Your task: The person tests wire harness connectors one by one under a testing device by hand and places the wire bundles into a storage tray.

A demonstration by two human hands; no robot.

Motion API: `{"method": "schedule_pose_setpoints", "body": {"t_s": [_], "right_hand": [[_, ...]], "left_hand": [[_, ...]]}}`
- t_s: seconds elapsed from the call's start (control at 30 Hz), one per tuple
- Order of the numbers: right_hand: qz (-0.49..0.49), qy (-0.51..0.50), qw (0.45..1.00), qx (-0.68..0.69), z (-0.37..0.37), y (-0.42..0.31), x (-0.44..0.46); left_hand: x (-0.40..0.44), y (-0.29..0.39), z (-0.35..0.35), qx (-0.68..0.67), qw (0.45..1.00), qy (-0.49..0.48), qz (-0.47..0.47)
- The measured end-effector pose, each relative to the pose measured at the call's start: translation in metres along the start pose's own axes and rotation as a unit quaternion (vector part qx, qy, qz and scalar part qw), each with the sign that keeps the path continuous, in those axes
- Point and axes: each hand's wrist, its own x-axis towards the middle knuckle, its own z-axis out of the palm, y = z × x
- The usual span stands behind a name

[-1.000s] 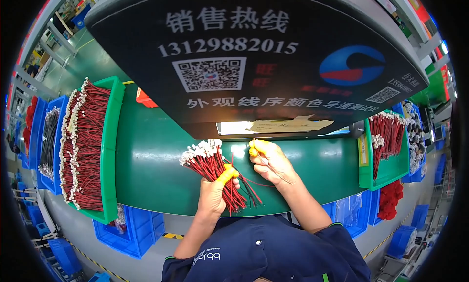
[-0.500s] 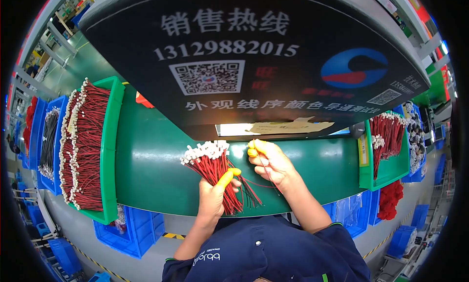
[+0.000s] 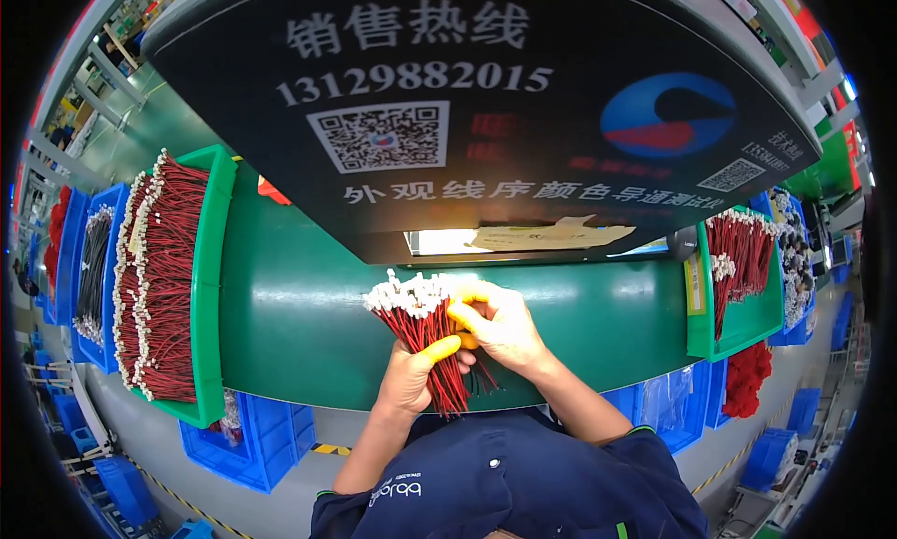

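My left hand (image 3: 411, 375) is closed around a bundle of red and black connector wires (image 3: 432, 338). White plug ends (image 3: 411, 294) fan out at the top of the bundle, and the loose wire ends hang toward my body. A yellow cover sits on my left thumb. At the upper right side of the bundle, my right hand (image 3: 500, 329) has its yellow-covered fingertips pinched on a connector wire against the others. Those fingers hide most of that wire.
A dark box-shaped tester (image 3: 523, 137) with white lettering overhangs the green tabletop (image 3: 290, 305). Green trays of similar wires stand left (image 3: 207, 287) and right (image 3: 752, 329). Blue bins (image 3: 248, 436) sit below the table edge.
My right hand has moved down and left, from below the tester to the bundle, bringing a single wire. My left hand and the bundle have shifted slightly right.
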Motion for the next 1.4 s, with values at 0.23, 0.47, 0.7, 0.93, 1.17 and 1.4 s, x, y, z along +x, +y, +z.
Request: {"method": "schedule_pose_setpoints", "body": {"t_s": [0.23,0.47,0.7,0.93,1.17,1.4], "right_hand": [[-0.198,0.019,0.979,0.037,0.008,0.009,-0.001],[0.117,0.019,0.925,0.362,-0.025,0.003,0.021],[0.124,0.012,0.891,0.436,-0.026,0.011,0.029],[0.031,0.018,0.998,-0.042,-0.015,-0.002,0.012],[-0.134,0.073,0.985,0.083,0.015,0.008,0.001],[-0.208,0.115,0.969,0.076,0.018,0.021,-0.002]], "left_hand": [[0.002,-0.004,-0.003,-0.018,0.996,0.030,0.078],[-0.012,0.007,0.011,0.182,0.964,0.106,0.160],[-0.014,0.010,0.000,0.259,0.926,0.149,0.232],[-0.007,0.015,-0.011,-0.052,0.996,0.055,0.055],[0.000,-0.001,-0.001,-0.081,0.995,0.054,0.027],[0.000,0.001,0.005,-0.075,0.993,0.087,0.036]]}}
